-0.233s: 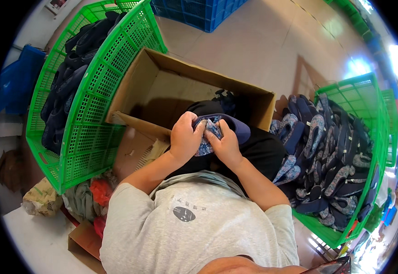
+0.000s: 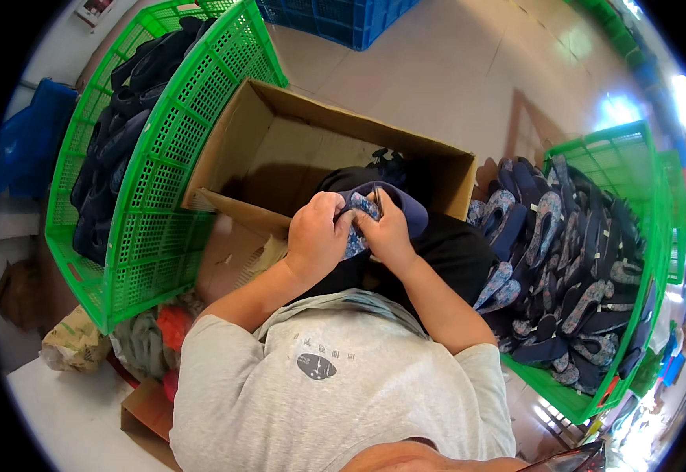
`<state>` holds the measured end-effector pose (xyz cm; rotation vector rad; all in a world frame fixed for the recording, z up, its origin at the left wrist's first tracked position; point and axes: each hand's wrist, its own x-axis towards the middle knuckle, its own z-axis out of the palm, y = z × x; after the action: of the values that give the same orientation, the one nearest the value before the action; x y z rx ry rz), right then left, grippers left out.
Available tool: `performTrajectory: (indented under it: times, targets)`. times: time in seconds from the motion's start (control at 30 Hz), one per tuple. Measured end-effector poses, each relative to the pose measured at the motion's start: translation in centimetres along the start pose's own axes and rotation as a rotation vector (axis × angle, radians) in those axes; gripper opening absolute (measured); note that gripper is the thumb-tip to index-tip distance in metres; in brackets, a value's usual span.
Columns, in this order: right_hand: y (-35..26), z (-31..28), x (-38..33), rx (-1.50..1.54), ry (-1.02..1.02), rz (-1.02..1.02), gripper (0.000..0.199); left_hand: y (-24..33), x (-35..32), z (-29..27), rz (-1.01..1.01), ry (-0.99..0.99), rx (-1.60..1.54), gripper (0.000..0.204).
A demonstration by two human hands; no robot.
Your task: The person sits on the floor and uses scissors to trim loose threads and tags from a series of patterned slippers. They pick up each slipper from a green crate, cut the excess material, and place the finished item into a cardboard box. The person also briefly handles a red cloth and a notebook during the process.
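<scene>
A dark blue slipper [image 2: 390,206] with a patterned blue lining is held over the lap, grasped from both sides: the left hand [image 2: 317,236] is clenched on its near-left edge and the right hand [image 2: 386,234] on its near-right edge, the fingertips of both meeting at the patterned lining between them. The slipper lies directly ahead of the grip, its rounded end projecting away from the body and slightly to the right, toward the near wall of the cardboard box [image 2: 280,149]; its long axis is thus judged to run roughly fore and aft, though most of its length is hidden by the hands. Both hands are equally close to it. Beyond the grip the open box is seen, largely bare inside, with a dark item at its right corner. To the left a green crate [image 2: 162,204] holding dark slippers is tilted against the box; to the right a second green crate [image 2: 634,157] is heaped with patterned blue slippers [image 2: 563,259]. A blue crate [image 2: 335,20] stands farther off on the floor [image 2: 469,71].
</scene>
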<state>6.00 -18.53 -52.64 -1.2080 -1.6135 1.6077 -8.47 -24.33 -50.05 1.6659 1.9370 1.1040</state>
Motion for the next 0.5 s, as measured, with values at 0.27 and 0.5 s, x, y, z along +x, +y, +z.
performTrajectory:
  times: [0.27,0.5]
  targets:
    - [-0.6,-0.6,2.4,0.376,-0.066,0.181,0.019,-2.3,-1.1,-0.6,-0.530,-0.211,-0.485,0.015]
    - [-0.6,-0.4,2.6,0.402,-0.038,0.241,0.022,-1.9,-3.5,-1.6,-0.548,-0.348,-0.771,0.031]
